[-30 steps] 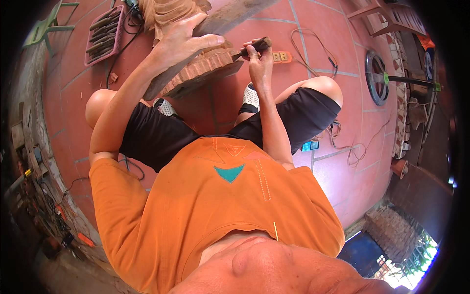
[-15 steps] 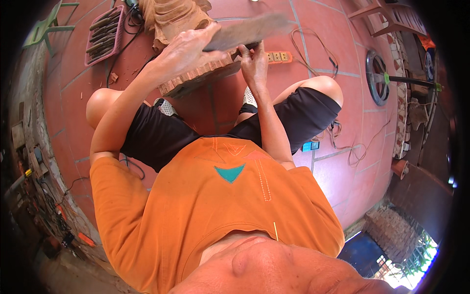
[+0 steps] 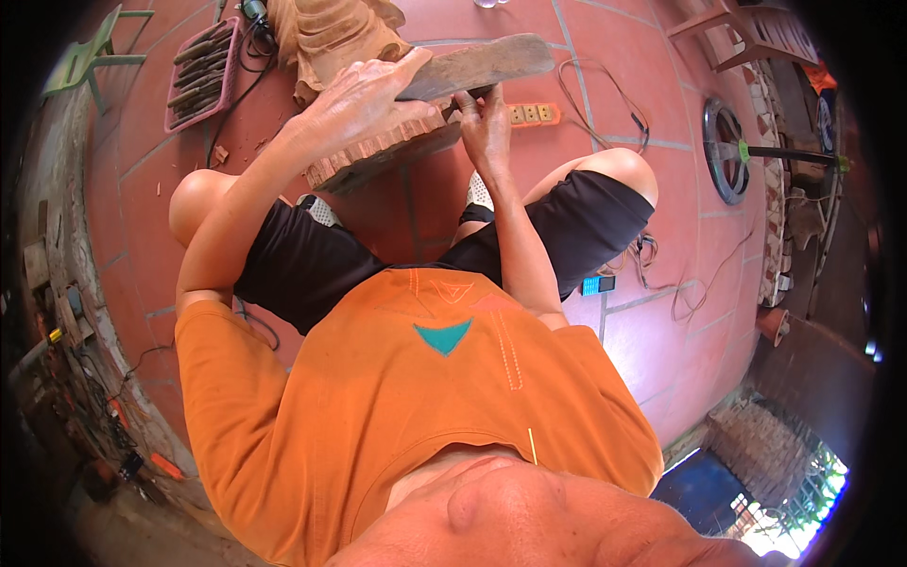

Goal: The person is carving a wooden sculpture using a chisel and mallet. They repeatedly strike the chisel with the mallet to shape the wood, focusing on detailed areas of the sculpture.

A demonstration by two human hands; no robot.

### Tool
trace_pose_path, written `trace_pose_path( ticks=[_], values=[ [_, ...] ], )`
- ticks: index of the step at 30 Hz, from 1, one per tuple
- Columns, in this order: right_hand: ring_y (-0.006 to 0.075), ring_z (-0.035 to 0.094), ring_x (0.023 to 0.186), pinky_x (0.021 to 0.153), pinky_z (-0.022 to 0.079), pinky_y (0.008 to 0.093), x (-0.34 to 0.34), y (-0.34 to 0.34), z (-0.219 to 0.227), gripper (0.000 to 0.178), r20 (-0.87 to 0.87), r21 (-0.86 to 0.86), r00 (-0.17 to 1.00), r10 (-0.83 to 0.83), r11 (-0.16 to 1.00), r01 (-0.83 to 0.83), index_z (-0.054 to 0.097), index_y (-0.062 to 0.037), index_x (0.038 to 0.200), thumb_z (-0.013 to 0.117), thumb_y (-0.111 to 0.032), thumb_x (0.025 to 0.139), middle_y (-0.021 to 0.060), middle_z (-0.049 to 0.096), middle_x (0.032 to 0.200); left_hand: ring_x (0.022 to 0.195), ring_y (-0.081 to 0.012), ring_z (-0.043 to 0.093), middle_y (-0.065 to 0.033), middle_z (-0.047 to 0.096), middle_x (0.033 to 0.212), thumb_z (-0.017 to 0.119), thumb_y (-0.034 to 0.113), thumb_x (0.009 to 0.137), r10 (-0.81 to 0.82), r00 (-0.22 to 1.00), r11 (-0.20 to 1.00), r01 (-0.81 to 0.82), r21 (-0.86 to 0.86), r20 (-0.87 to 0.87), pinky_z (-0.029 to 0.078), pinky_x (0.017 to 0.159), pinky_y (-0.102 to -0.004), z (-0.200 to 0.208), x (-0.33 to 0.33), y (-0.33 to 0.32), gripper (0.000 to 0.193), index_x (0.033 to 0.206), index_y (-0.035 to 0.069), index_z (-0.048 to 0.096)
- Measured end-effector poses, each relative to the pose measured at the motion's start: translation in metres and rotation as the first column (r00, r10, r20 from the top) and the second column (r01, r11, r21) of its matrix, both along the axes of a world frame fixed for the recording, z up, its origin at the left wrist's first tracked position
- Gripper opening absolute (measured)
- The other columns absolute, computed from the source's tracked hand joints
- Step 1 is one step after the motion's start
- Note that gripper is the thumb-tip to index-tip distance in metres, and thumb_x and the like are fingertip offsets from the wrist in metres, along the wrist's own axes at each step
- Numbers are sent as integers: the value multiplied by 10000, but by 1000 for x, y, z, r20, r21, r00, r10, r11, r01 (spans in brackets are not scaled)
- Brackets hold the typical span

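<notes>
My left hand (image 3: 364, 94) is closed round the near end of a flat, worn wooden mallet (image 3: 487, 66), which points to the right. Just below the mallet, my right hand (image 3: 486, 128) pinches a narrow dark tool that looks like a chisel (image 3: 485, 90); most of it is hidden by the fingers and the mallet. Both hands are over the near end of a brown carved wood piece (image 3: 335, 33) with draped folds, lying on the floor between my legs. Its thick base (image 3: 368, 151) has a ridged edge facing me. Whether the mallet touches the tool, I cannot tell.
A pink basket (image 3: 232, 71) of several dark tools stands at the far left, near a green chair (image 3: 90, 57). An orange power strip (image 3: 534, 114) lies right of my right hand. Cables trail over the red tiles. A round black fan-like ring (image 3: 707, 151) and brown chair (image 3: 746, 33) are at right.
The mallet, blurred by motion before, is now sharp, and its far end sits slightly lower. My right hand has shifted a little to the left. A clear object now shows more at the top edge.
</notes>
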State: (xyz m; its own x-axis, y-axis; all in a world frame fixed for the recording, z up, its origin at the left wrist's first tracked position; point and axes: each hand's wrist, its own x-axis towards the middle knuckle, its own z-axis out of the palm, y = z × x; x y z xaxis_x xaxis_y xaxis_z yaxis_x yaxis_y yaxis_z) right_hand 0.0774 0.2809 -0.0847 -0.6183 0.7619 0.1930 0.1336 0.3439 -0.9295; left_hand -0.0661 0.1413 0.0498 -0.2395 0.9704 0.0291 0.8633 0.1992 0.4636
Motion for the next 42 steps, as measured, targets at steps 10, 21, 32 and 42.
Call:
trace_pose_path(
  ticks=[10, 21, 32, 42],
  values=[
    [248, 715, 907, 802, 626, 362, 1, 24, -5, 196, -253, -524, 965, -73, 849, -73, 492, -15, 1192, 575, -70, 1024, 133, 667, 1039, 1068, -376, 681, -242, 695, 1146, 788, 445, 850, 109, 985, 982, -128, 140, 132, 515, 936, -434, -9, -22, -5, 767, 1412, 12, 497],
    [146, 660, 891, 788, 581, 301, -3, 10, 7, 159, -313, -404, 946, -79, 913, -57, 521, -34, 1147, 602, -49, 1012, 60, 647, 992, 1122, -378, 666, -256, 672, 1211, 780, 453, 856, 106, 985, 990, -117, 79, 133, 511, 959, -428, 3, -21, -9, 788, 1424, -8, 487],
    [195, 698, 907, 836, 605, 339, -11, 11, 7, 153, -221, -344, 975, -31, 938, -48, 520, -14, 1154, 587, -54, 1022, 100, 675, 1015, 1047, -388, 679, -260, 675, 1140, 753, 470, 869, 73, 992, 986, -88, 143, 104, 515, 912, -448, -6, -24, -7, 739, 1396, 14, 509],
    [352, 693, 761, 680, 515, 440, -21, 9, -1, 251, -1, -3, 998, -61, 998, 61, 535, -36, 1114, 692, -122, 938, 165, 696, 819, 928, -421, 694, -272, 696, 1012, 725, 453, 893, -32, 992, 907, -23, 421, 122, 524, 809, -491, -11, -13, 2, 685, 1429, 91, 497]
  ],
)
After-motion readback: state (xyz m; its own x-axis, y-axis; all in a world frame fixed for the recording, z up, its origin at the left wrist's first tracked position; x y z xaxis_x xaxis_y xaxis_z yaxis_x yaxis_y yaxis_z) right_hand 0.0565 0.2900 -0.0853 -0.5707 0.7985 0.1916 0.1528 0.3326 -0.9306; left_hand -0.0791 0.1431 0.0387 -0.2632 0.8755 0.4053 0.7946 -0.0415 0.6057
